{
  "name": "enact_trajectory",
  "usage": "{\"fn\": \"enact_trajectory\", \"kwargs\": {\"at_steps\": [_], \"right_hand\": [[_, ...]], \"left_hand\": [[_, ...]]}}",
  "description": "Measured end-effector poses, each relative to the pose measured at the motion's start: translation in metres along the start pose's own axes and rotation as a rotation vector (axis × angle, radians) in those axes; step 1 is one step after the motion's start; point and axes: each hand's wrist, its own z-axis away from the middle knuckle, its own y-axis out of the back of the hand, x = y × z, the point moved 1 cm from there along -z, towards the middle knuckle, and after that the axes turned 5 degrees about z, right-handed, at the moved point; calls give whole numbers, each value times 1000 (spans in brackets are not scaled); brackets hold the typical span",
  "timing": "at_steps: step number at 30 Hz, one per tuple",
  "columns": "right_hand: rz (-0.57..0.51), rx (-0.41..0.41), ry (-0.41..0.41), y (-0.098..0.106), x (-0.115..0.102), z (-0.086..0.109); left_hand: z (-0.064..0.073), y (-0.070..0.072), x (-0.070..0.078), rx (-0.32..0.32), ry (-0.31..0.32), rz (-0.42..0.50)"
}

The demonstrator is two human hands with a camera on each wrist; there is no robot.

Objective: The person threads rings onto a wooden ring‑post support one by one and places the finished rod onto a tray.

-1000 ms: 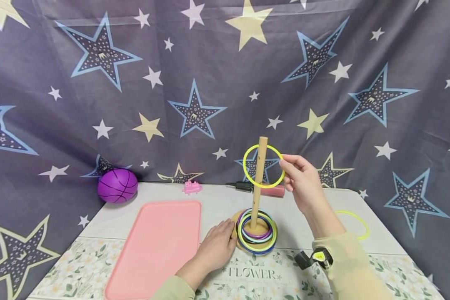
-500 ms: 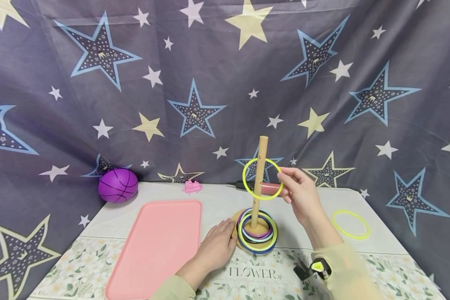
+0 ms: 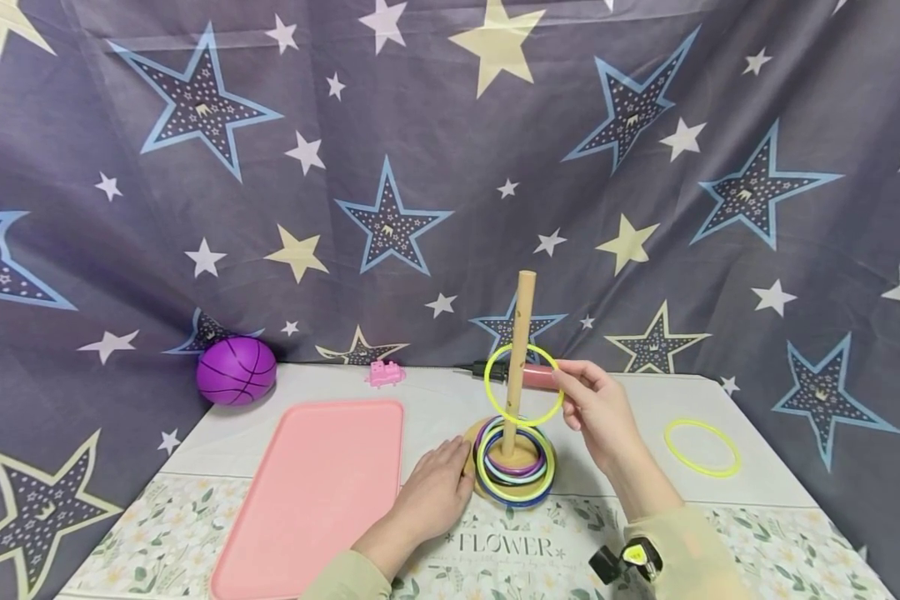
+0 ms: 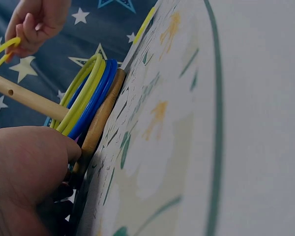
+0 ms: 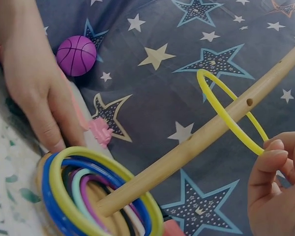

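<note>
My right hand (image 3: 600, 412) pinches the right side of a bright yellow ring (image 3: 487, 392) between thumb and fingers. The ring encircles a wooden post (image 3: 523, 312) about halfway down, tilted, as the right wrist view also shows. At the post's foot, several rings in blue, yellow, light green, purple and black lie loosely stacked around it on the round wooden base (image 3: 521, 455); a yellow-green ring (image 5: 110, 167) lies uppermost. My left hand (image 3: 435, 492) rests with fingers extended against the left edge of the base. Its fingers partly hide that edge.
Another yellow ring (image 3: 735, 458) lies on the table at the right. Left of the stand is a pink tray (image 3: 315, 492). Along the back are a purple basketball (image 3: 236, 371), a small pink toy (image 3: 385, 374) and a red-and-black pump (image 3: 536, 377) behind the post.
My right hand has moved down, bringing the yellow ring from near the post's top to about its middle. The left hand and the stacked rings have stayed in place.
</note>
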Motion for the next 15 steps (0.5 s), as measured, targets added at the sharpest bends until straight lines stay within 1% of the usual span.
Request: {"fn": "enact_trajectory", "kwargs": {"at_steps": [7,15], "right_hand": [[10,-20,-11,5,14,5],[50,-34,-37,10,27,11]], "left_hand": [[-1,1,1,-6,5,-22],[0,2,3,-10,10,-12]]}}
